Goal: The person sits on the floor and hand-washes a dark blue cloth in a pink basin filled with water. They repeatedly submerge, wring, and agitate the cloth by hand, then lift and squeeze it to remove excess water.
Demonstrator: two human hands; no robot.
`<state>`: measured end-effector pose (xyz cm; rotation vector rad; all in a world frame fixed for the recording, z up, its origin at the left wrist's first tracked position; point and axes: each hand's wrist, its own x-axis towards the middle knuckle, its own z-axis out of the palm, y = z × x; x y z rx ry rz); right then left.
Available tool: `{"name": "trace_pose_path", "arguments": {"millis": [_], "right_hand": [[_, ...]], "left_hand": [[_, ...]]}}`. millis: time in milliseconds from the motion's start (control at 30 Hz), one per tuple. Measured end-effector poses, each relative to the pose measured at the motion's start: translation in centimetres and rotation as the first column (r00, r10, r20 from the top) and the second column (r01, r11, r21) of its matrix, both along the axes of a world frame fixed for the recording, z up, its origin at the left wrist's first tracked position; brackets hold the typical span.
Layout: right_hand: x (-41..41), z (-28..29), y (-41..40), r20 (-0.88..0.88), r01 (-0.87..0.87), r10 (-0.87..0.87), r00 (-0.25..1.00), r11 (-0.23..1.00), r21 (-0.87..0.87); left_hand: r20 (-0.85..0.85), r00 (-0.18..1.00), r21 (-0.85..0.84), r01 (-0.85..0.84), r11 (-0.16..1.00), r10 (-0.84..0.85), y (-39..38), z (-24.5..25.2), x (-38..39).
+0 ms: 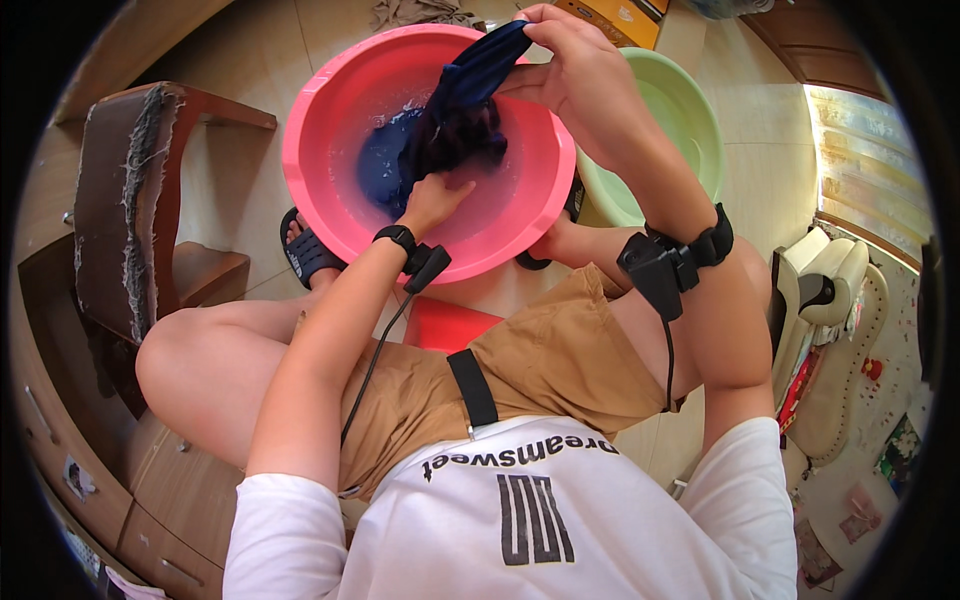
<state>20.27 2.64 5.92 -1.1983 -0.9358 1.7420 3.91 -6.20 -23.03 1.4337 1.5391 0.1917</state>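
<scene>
A wet dark navy cloth (461, 112) hangs inside a large pink plastic basin (307, 135), its lower part in cloudy water. The cloth's upper end is pinched in the fingers of my right hand (577, 79), raised over the basin's far right rim. Lower down, my left hand (439, 201) reaches into the basin against the cloth's near edge. Its thumb points right and its other fingertips are hidden by the cloth or water, so its grip is unclear. More blue fabric (386, 161) lies in the water at the left.
A pale green basin (675, 120) stands behind my right forearm. Below the pink basin is a red plastic object (450, 326). A chair with torn upholstery (124, 202) is at the left, beside wooden drawers (165, 517). An orange box (619, 22) and crumpled fabric (427, 11) lie at the far side.
</scene>
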Motion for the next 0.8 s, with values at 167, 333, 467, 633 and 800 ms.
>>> {"name": "trace_pose_path", "arguments": {"millis": [167,333,467,633,800], "right_hand": [[0.2,0.5,-0.1,-0.089,0.013,-0.009,0.996,0.999,0.042],[0.6,0.3,0.2,-0.152,0.018,-0.009,0.988,0.998,0.063],[1.0,0.0,0.4,-0.169,0.065,-0.05,0.984,0.995,0.08],[1.0,-0.3,1.1,-0.099,0.14,-0.131,0.986,0.985,0.096],[1.4,-1.3,2.0,-0.048,0.296,-0.303,0.952,0.948,-0.115]], "left_hand": [[-0.101,0.951,0.128,-0.279,0.952,0.293,0.7,-0.8,0.4],[-0.113,0.929,0.084,-0.344,0.935,0.352,2.8,1.1,-1.3],[-0.139,0.906,0.064,-0.395,0.916,0.4,3.9,1.7,-1.8],[-0.109,0.879,0.12,-0.452,0.884,0.464,3.6,1.4,-1.5],[-0.071,0.83,0.122,-0.544,0.831,0.554,3.3,2.4,-2.0]]}}
